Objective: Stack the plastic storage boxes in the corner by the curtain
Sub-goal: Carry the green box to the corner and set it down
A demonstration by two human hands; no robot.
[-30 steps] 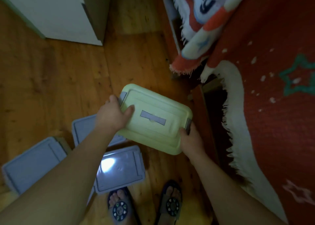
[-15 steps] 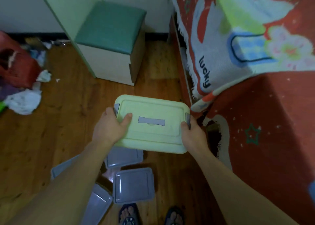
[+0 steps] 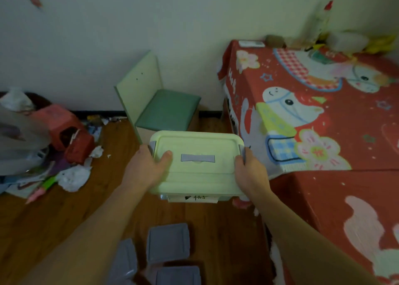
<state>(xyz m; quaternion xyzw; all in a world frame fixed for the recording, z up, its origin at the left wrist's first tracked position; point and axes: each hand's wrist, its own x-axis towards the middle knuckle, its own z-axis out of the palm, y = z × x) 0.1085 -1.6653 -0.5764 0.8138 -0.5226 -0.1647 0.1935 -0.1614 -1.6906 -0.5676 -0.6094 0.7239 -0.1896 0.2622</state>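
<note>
1. Since the earlier frames the view has lifted from the floor to the far wall [image 3: 151,25], and the green box [image 3: 195,165] now sits higher, in front of the small chair [image 3: 164,109] instead of over the bare boards.
2. The green box is held in the air, level, lid up, in the middle of the scene, above the wooden floor [image 3: 43,220].
3. The left hand [image 3: 146,168] grips its left end, thumb lying on the lid, fingers curled under the edge by the grey latch.
4. The right hand [image 3: 251,172] grips the right end the same way, closed round the rim beside the other latch.
5. A grey handle strip [image 3: 197,158] lies flat on the lid, between the two thumbs.
6. A paper label [image 3: 194,198] with dark writing shows on the near side wall.
7. Three grey boxes [image 3: 168,242] lie on the floor, near, between the forearms.
8. A red patterned cloth [image 3: 323,111] covers the furniture on the right, just beside the box.
9. Crumpled paper and red bags [image 3: 64,133] lie heaped on the left by the wall.
</note>
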